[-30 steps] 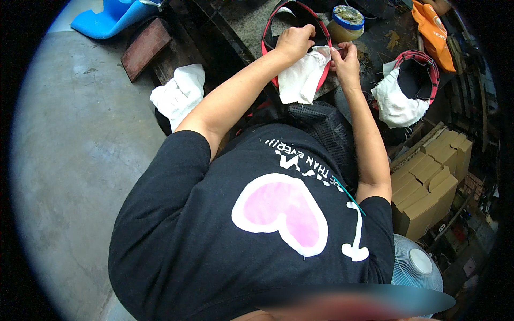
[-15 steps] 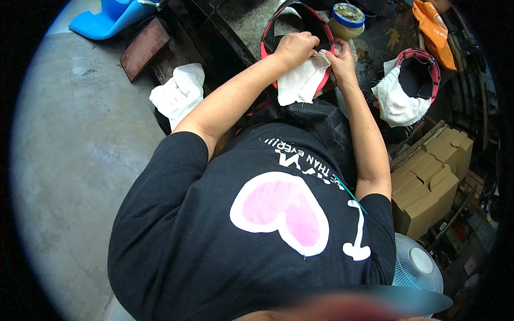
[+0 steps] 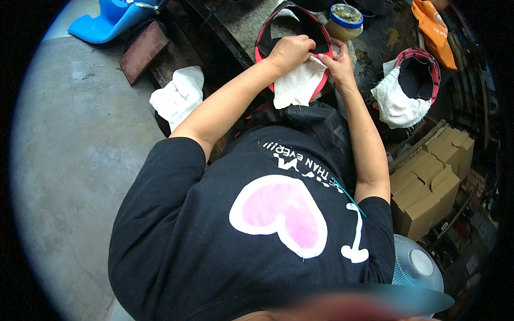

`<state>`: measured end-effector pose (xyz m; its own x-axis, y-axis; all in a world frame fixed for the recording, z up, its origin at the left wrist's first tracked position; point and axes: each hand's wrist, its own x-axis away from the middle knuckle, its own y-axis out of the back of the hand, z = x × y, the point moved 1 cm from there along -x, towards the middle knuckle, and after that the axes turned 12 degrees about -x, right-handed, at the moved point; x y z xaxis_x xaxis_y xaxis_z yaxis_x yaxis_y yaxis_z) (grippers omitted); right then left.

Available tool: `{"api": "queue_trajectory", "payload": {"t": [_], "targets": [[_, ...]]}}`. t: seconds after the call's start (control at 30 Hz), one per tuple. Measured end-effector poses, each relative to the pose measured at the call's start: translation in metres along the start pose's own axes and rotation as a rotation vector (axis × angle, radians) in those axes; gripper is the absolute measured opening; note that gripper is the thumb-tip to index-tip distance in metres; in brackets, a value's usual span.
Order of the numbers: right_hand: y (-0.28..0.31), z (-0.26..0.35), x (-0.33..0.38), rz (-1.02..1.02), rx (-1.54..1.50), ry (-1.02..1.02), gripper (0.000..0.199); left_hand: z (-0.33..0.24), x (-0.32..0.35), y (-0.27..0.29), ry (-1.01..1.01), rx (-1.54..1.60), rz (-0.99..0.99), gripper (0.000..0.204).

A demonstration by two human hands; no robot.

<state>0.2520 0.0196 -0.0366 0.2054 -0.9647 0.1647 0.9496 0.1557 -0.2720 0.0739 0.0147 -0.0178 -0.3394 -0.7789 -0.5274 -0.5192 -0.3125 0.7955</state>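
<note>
The head view looked down over the person's black shirt with its pink heart, past both bare forearms to a dark, cluttered workbench (image 3: pixel 243 24). Beside it, to the person's left, stretched a grey concrete floor (image 3: pixel 69 160); stacked cardboard boxes (image 3: pixel 431 187) stood at the right, and a round fan (image 3: pixel 417 265) sat below them.

On the bench, straight ahead of the person, lay a black piece with a red rim (image 3: pixel 305 27), and a sheet of white fabric (image 3: pixel 294 85) hung from its near edge. The left hand (image 3: pixel 292 51) was curled nearly shut on the top of that fabric, pressing it into the piece. The right hand (image 3: pixel 338 61) pinched the fabric's right edge against the red rim, fingers bent close together.

A second black and red piece (image 3: pixel 415 75) lay to the right with white fabric already bunched inside it, which suggested one was finished. The one in hand seemed only partly lined, since most of the sheet was outside the rim. More white fabric (image 3: pixel 179 96) waited at the left, and a round tin (image 3: pixel 345 16) stood just behind.
</note>
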Motion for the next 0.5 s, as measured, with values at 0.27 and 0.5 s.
{"api": "queue_trajectory", "payload": {"t": [0.27,0.5], "targets": [[-0.002,0.002,0.001,0.006,-0.021,0.0,0.063,-0.008,0.001,-0.004,-0.104,-0.218,0.061,0.011],[-0.001,-0.004,-0.004,0.002,-0.03,0.0,0.061,-0.003,0.001,-0.015,0.13,-0.121,-0.004,0.008]]}}
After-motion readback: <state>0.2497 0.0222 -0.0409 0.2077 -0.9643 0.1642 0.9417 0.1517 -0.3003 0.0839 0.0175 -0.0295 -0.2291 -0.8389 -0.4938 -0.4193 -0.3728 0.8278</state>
